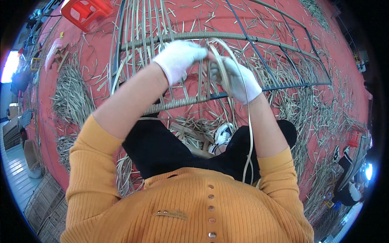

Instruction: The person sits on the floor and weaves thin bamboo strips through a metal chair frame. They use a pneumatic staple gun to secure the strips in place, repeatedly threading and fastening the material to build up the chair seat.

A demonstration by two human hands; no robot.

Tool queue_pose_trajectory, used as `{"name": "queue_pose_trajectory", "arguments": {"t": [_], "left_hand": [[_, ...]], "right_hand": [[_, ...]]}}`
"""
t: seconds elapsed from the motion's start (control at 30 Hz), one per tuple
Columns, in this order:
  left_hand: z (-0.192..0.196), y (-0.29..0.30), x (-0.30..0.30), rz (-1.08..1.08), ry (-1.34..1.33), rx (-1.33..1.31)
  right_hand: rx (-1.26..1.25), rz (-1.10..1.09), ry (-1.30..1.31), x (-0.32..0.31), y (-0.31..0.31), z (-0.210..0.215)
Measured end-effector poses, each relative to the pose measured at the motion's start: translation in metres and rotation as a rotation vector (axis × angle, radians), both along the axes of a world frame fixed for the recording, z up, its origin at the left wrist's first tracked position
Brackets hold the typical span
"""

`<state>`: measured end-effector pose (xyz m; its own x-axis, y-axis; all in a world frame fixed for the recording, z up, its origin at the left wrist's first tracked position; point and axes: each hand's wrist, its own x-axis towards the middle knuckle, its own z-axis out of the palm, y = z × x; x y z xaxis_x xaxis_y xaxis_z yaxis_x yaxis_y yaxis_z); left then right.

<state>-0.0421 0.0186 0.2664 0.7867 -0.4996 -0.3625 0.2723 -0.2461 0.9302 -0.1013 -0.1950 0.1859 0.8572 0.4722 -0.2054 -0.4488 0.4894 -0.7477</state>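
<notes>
Both my hands wear white knit gloves and meet over a dark metal frame (259,60) with strips wound on its rails. My left hand (180,58) is closed, its fingertips pinched at a pale, flat weaving strip, slightly blurred. Close on its right, my right hand (237,79) grips a looped length of the weaving strip (249,125), whose tail hangs past my right forearm to my lap. Lengthwise strips (144,24) span the frame's left part. The wrapped near rail (178,103) passes below my hands and the wrapped far rail (227,35) beyond them.
Red floor covering (194,16) is strewn with cut strips. Strip heaps (73,93) lie at left and under the frame's right side. A red plastic stool (87,12) stands far left. Woven panels (46,206) lean at lower left. Another person (348,190) is at the far right.
</notes>
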Motion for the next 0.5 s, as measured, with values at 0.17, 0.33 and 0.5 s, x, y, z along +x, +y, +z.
{"name": "queue_pose_trajectory", "arguments": {"t": [0.17,0.33,0.5], "left_hand": [[0.014,-0.003,0.052,-0.337,-0.194,0.002],[0.039,0.1,0.163,0.013,-1.053,0.336],[-0.093,0.252,0.2,0.733,0.208,0.427]], "right_hand": [[-0.443,0.504,-0.162,0.006,0.011,0.039],[-0.693,0.522,-0.176,0.003,0.015,0.068],[-0.718,0.461,-0.399,-0.018,-0.007,0.075]]}}
